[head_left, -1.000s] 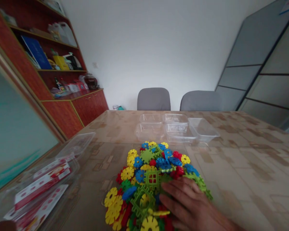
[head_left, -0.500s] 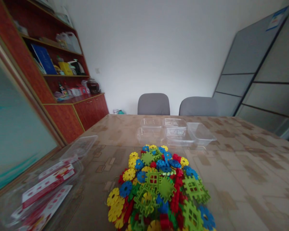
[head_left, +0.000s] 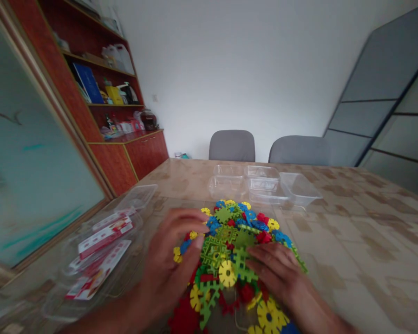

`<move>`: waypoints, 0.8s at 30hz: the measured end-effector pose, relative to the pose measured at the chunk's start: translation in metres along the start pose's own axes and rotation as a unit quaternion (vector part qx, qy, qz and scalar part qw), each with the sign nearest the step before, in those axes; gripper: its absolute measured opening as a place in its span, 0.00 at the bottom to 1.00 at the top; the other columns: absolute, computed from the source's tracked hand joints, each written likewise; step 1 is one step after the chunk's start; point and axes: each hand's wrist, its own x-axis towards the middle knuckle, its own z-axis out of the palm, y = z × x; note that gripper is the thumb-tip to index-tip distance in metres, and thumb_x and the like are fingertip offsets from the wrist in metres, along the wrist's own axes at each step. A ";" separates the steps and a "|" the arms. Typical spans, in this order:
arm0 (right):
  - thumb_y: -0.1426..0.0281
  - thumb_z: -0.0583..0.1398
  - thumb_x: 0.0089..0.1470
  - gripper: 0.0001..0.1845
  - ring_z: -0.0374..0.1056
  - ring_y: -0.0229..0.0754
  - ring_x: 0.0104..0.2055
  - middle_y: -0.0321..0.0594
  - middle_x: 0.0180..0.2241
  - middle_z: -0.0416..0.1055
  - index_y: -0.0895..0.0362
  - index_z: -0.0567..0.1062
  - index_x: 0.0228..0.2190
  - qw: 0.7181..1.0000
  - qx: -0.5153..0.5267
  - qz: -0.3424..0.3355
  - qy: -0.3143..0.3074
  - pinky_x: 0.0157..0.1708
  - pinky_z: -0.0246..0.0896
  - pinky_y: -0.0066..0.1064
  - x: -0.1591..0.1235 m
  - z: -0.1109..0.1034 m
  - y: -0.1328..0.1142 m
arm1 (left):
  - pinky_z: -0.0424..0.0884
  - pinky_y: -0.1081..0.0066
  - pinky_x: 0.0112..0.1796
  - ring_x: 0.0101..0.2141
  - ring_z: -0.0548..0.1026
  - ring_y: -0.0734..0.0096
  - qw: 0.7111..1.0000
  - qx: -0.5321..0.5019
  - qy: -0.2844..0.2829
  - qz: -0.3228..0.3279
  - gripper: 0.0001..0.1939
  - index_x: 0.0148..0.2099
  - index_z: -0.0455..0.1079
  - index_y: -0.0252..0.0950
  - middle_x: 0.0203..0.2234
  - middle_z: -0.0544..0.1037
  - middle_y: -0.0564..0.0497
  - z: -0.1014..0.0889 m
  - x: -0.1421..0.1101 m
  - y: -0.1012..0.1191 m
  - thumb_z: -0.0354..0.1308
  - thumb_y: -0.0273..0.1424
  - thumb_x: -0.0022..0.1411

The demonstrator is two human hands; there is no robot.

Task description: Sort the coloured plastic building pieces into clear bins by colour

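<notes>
Nearest us, at five o'clock, yellow notched discs (head_left: 269,315) are lying in the loose front of the pile of plastic pieces (head_left: 215,253), while red pieces (head_left: 184,316) are lying at seven. The pile is spreading over the patterned table (head_left: 355,241) in front of us, mixing green, yellow, blue and red. Our left hand (head_left: 176,253) is curving over its nine o'clock edge, thumb and fingers standing apart. Our right hand (head_left: 278,269) is resting on its three-to-four o'clock side, fingers lying close together, the tips touching a green lattice piece (head_left: 244,265); we are not seeing its thumb, so we cannot tell whether it is gripping anything. Out at nine o'clock, red-and-white printed cards (head_left: 105,235) are lying among thin clear plasticware (head_left: 136,197). Beyond the pile, from twelve to one o'clock, clear containers (head_left: 266,190) are sitting grouped. Farther off, two grey chairs (head_left: 231,146) are standing behind the table at twelve and one, and a reddish wooden cabinet (head_left: 146,150) is standing at ten to eleven.
</notes>
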 end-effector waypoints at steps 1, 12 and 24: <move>0.70 0.52 0.64 0.16 0.66 0.46 0.53 0.43 0.51 0.73 0.53 0.71 0.51 1.000 0.009 0.016 -0.007 0.51 0.64 0.41 -0.002 -0.003 0.006 | 0.73 0.64 0.45 0.47 0.72 0.64 0.998 -0.009 -0.060 -0.005 0.11 0.51 0.67 0.47 0.49 0.72 0.48 0.006 -0.006 -0.004 0.49 0.35 0.68; 0.58 0.50 0.62 0.23 0.66 0.52 0.56 0.48 0.54 0.69 0.54 0.70 0.53 0.929 0.113 0.346 0.069 0.55 0.63 0.48 -0.046 0.015 0.036 | 0.56 0.47 0.59 0.62 0.54 0.48 0.955 0.095 -0.280 0.019 0.31 0.67 0.49 0.44 0.66 0.51 0.46 0.041 -0.071 -0.049 0.53 0.41 0.66; 0.57 0.48 0.64 0.25 0.55 0.50 0.63 0.43 0.62 0.60 0.51 0.62 0.59 0.909 0.230 0.347 0.028 0.61 0.50 0.51 -0.034 0.013 0.020 | 0.53 0.54 0.61 0.61 0.60 0.59 0.977 0.076 -0.198 0.007 0.20 0.60 0.60 0.44 0.61 0.63 0.49 0.026 -0.043 -0.052 0.50 0.30 0.67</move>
